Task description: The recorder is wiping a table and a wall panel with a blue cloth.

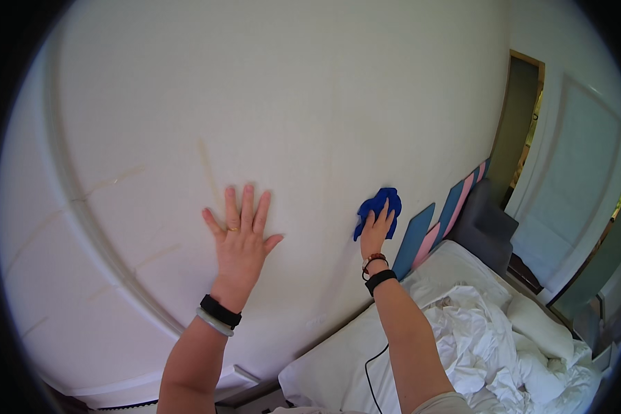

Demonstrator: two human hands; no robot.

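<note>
My left hand point(242, 233) lies flat against a pale wall point(300, 114) with its fingers spread and nothing under them that I can see. A ring is on one finger, and a black band and a pale bangle circle the wrist. Further right, my right hand point(378, 227) presses a crumpled blue cloth point(385, 199) to the same wall. Part of the cloth is hidden beneath the fingers and palm. Beaded bracelets and a black band are on that wrist. Faint yellowish streaks point(205, 160) mark the wall above and left of my left hand.
Below right is a bed point(336, 357) with rumpled white bedding point(476, 331). Blue and pink panels point(414, 240) line the wall beside a grey cushioned piece point(478, 227). A black cable point(367, 370) crosses the bed. Raised moulding point(98, 243) curves down the left wall.
</note>
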